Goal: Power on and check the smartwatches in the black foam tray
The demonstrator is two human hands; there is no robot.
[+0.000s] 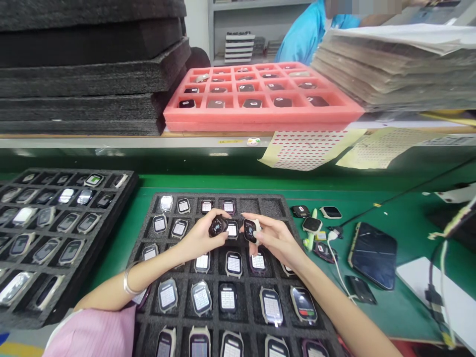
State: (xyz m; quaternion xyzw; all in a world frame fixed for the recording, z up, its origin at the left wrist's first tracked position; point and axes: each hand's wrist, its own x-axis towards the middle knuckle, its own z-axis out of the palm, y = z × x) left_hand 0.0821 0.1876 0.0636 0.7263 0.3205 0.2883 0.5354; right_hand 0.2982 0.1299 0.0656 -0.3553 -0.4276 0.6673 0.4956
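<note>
My left hand is closed around a dark smartwatch case whose screen is lit. A light-coloured smartwatch case, its screen also lit, is gripped between the fingers and thumb of my right hand. Both hands hover over the upper middle of a black foam tray divided into compartments. Many compartments hold strapless watches with white, gridded screens, such as one watch just below the hands. One watch at the right shows red and green on its display. My forearms cover some compartments.
A second foam tray of watches lies left. On the right are a dark phone-like device, loose watches and a white cable. The shelf above bears a pink foam tray and black foam stacks. Behind, a person in blue.
</note>
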